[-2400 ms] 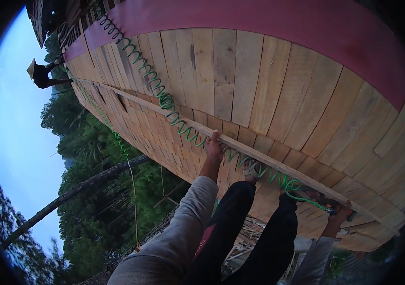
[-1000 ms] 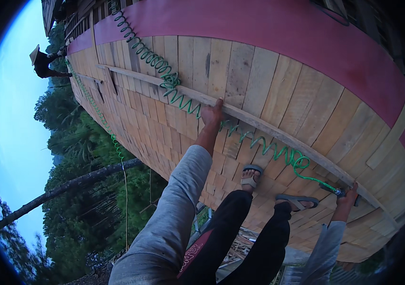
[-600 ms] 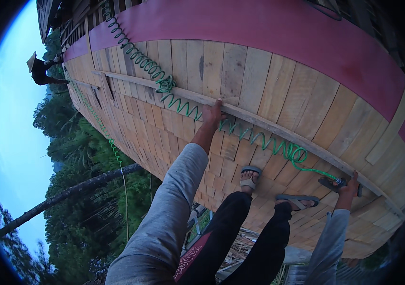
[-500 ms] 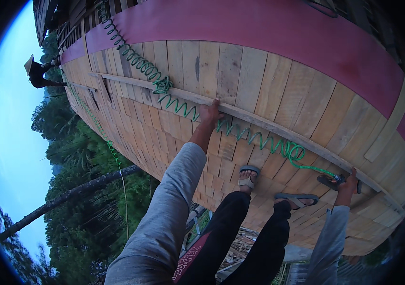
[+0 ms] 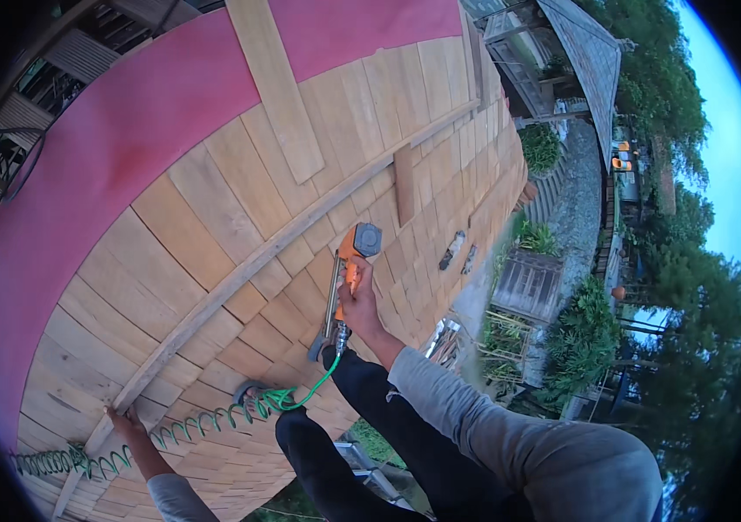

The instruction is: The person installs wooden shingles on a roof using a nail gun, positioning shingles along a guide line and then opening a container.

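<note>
My right hand (image 5: 362, 304) is wrapped round the handle of an orange and black nail gun (image 5: 362, 248), lifted above the shingles. A green coiled air hose (image 5: 323, 380) joins the base of the gun. At the lower left, my left hand (image 5: 131, 431) grips the edge of a long wooden batten (image 5: 214, 300). The batten lies across the wooden shingles (image 5: 205, 209) of the sloping roof. Beside my left hand, coils of the hose run over the batten. My sandalled feet stand on the shingles below the batten, one partly hidden behind my leg.
Red sheeting (image 5: 136, 139) covers the roof above the shingles, with a loose pale board (image 5: 279, 96) lying across its edge. A short wood piece (image 5: 403, 184) touches the batten. Past the roof edge at right lie a stone path (image 5: 575, 196) and plants far below. A ladder (image 5: 370, 470) shows beneath my legs.
My view has swung to the right, toward the path and the other roof end. My right hand has raised the nail gun off the batten. My left hand stays on the batten.
</note>
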`<state>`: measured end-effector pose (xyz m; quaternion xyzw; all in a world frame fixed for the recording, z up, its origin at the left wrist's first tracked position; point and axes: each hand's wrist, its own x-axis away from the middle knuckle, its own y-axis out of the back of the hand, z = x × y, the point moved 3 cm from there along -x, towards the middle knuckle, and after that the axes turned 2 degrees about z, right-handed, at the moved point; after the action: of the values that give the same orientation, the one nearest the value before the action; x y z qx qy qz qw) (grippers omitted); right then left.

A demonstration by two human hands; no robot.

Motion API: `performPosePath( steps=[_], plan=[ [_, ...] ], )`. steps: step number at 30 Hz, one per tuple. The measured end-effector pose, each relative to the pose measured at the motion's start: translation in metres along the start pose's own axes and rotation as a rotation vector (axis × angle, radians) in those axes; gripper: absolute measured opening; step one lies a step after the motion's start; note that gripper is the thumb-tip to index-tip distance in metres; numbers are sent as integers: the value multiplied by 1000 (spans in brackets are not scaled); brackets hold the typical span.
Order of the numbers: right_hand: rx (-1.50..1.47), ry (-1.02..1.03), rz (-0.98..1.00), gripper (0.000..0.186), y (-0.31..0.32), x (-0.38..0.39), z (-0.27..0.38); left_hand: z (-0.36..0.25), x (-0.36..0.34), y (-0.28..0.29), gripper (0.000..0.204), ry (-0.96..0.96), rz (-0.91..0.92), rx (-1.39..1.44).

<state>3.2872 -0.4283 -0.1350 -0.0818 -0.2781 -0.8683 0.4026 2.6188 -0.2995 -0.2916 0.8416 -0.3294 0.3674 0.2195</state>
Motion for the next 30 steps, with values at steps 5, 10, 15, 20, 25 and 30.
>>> performPosePath(
  steps=[5,10,15,20,25,30],
  plan=[
    [29,37,34,50,9,16,-3,4,-7,9,67,13,-72,28],
    [6,-74,85,50,14,24,8,4,-25,5,66,-42,-90,-26],
    [164,79,108,44,27,28,1,7,-40,14,61,18,-44,64],
    [172,125,132,44,28,30,3,17,-47,7,50,-12,-7,-123],
    [-119,36,193,49,3,21,27,-36,-92,47,55,-72,136,-98],
    [43,-31,171,68,24,17,26,30,-55,11,50,81,-41,102]
  ],
)
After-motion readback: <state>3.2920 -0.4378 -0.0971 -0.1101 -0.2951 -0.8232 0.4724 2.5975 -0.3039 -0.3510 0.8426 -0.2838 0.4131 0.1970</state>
